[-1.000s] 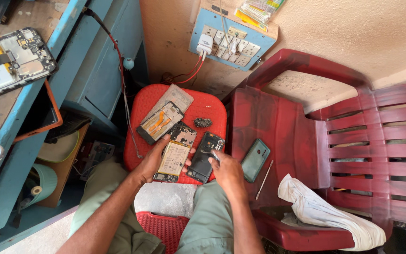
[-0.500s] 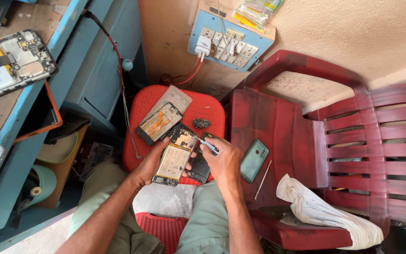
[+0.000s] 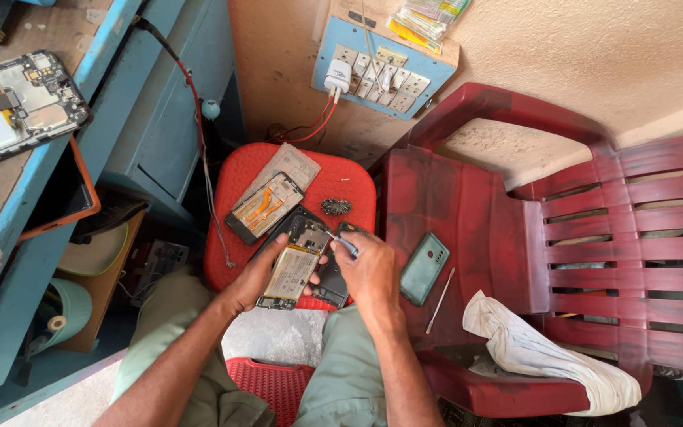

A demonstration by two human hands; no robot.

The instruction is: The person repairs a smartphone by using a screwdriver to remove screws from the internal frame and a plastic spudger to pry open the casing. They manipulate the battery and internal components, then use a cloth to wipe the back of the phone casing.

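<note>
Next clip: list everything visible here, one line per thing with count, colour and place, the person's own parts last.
opened phone: 1, black frame, yellowish battery, on the stool under both hands
second opened phone: 1, dark with orange parts, stool, farther back
grey panel: 1, stool rear
screw pile: 1, dark, stool
stool: 1, red
chair: 1, dark red, right
green phone back: 1, chair seat
thin tool: 1, pale, chair seat
cloth: 1, white, chair seat
socket board: 1, blue, wall
bench: 1, blue, left
left hand: holds opened phone
right hand: grips small tool
</note>
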